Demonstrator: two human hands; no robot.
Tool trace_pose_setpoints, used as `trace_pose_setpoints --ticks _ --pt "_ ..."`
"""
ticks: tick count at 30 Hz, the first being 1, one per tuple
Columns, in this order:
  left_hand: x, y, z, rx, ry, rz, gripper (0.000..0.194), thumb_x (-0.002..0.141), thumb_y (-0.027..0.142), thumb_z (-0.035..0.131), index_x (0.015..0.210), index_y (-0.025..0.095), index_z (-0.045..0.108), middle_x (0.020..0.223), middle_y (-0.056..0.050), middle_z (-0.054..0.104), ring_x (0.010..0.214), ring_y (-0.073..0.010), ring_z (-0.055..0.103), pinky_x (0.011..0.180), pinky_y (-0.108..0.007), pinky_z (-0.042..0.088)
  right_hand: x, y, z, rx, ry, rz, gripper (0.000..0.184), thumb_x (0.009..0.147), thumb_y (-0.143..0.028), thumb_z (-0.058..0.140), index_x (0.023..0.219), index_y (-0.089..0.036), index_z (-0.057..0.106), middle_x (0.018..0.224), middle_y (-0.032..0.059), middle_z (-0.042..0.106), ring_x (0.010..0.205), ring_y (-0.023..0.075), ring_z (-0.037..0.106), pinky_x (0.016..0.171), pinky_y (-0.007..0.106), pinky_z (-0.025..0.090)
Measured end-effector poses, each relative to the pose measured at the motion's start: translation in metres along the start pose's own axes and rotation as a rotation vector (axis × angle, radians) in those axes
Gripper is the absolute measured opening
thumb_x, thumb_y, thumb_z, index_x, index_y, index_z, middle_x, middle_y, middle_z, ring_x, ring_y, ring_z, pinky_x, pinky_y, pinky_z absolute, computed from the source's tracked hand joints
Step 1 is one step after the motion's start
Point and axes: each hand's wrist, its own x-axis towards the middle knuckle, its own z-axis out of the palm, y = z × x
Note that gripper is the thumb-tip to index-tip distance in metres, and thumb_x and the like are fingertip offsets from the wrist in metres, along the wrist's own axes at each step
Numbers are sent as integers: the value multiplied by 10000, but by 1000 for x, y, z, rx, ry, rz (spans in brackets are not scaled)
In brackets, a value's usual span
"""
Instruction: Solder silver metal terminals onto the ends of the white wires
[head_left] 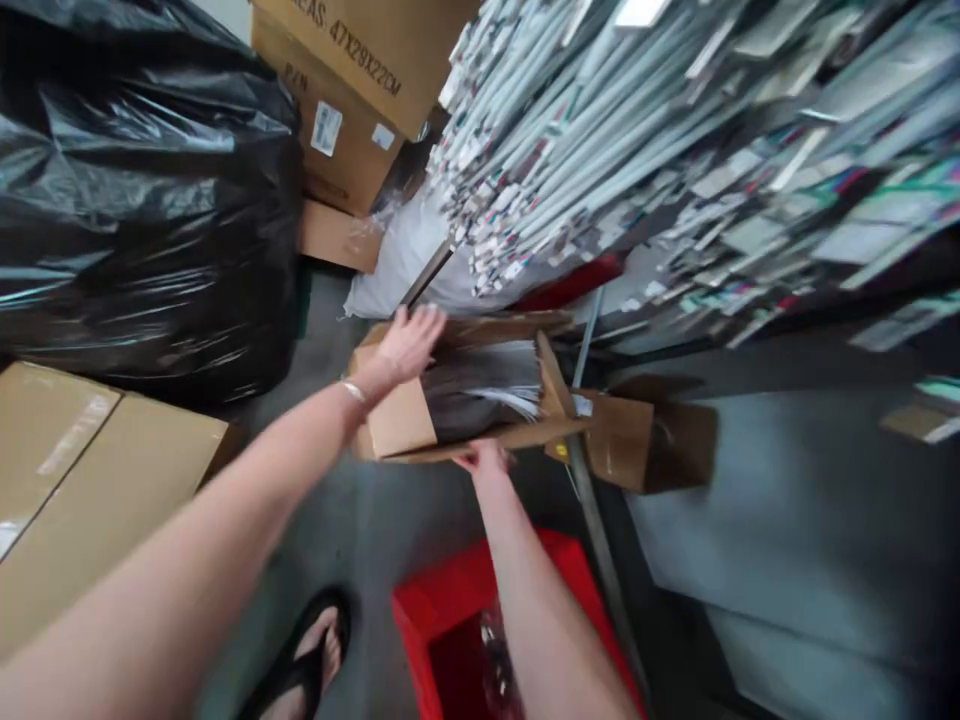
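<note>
An open cardboard box (403, 420) is between my hands, its flaps raised. Inside lie dark plastic and a stack of thin white edges (517, 375), too blurred to name. My left hand (414, 343), a band at its wrist, rests at the box's left end with fingers stretched out. On the near side, my right hand (485, 456) grips the edge of the box's flap; its fingers are partly hidden under the cardboard.
A red bin (442, 590) stands under my right forearm. To the left are a black plastic-wrapped bundle (150, 200) and a large carton (97, 470). Stacked cartons (345, 110), a white sack (405, 255) and dense bundles of pale rods (570, 150) fill the far side. A smaller box (619, 440) sits right.
</note>
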Motion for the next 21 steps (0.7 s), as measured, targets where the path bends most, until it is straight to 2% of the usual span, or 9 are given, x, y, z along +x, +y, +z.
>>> trace_pose_setpoints --ticks 2,4,7,10,13,15,18,20,21 --pt "-41 -32 2 -22 37 -105 547 1006 353 686 1516 230 532 1619 -143 482 1413 -382 525 1134 -659 451 -1 -6 8 28 12 50 318 1032 -344 684 1294 -168 649 1216 83 705 953 205 728 778 373 650" --pt "-83 -59 6 -55 11 -222 580 982 375 719 1512 226 536 1610 -151 491 1403 -389 535 1124 -662 462 -13 -3 18 58 -22 117 341 1035 -359 677 1319 -173 640 1246 91 700 984 217 729 809 395 649" --pt "-114 -72 19 -163 -50 -324 558 994 432 696 1485 206 557 1516 -153 581 1270 -342 644 1032 -585 557 -37 9 42 92 -120 218 335 1032 -360 683 1306 -169 650 1231 90 708 979 218 734 813 400 651" --pt "-97 -50 38 -283 -65 -352 529 1005 437 678 1466 199 573 1514 -148 585 1273 -335 643 1036 -574 554 -45 18 69 106 -153 257 297 1035 -342 682 1269 -161 662 1183 79 719 933 200 736 775 372 653" --pt "-53 -19 59 -378 -79 -387 487 1007 404 684 1436 192 597 1489 -140 604 1254 -327 651 1029 -567 557 -34 16 88 106 -118 232 295 1036 -335 681 1274 -163 656 1177 75 715 915 192 733 753 355 651" --pt "-24 -7 70 -423 -77 -415 471 1000 374 698 1427 198 603 1474 -136 614 1245 -324 657 1020 -564 565 -19 6 97 96 -98 209 300 1033 -332 684 1281 -164 652 1187 77 711 919 194 731 750 354 651" --pt "5 -14 73 -484 -44 -422 454 995 349 707 1414 200 611 1452 -133 628 1234 -320 664 1011 -558 572 -2 -16 112 79 -105 178 318 1028 -327 692 1298 -164 647 1221 84 703 958 208 730 778 375 652" --pt "6 -32 68 -524 -15 -370 445 999 347 703 1409 198 615 1444 -132 633 1228 -317 668 1006 -552 576 -1 -29 121 86 -122 154 341 1026 -330 694 1320 -166 639 1258 92 694 1003 225 728 817 403 650" --pt "-3 -42 65 -544 -4 -322 443 1001 347 700 1410 199 615 1448 -132 631 1230 -317 667 1006 -553 577 -6 -33 123 101 -133 133 350 1026 -333 693 1329 -168 636 1276 95 689 1024 232 726 836 416 648"
